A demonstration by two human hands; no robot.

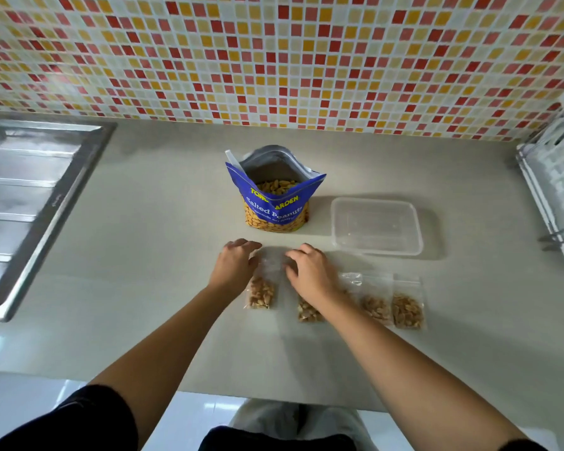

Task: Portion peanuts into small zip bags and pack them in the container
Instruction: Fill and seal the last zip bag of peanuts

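Head view: both hands, left hand (234, 264) and right hand (307, 269), press curled fingers on a zip bag (261, 289) with peanuts; peanut pouch (274, 203) is open; container (376, 225) holds nothing.

The only readable print is on the blue peanut bag (275, 203) standing open on the table (144, 255). Across its folded-down front, yellow capitals give a brand name broken by a crease: "TOM" at the left and "ARDEN" at the right, the letters between lost in the fold. Below, larger white lettering reads "Salted Peanuts". A smaller line of print runs under that, too fine to make out; it may be a short descriptive phrase.
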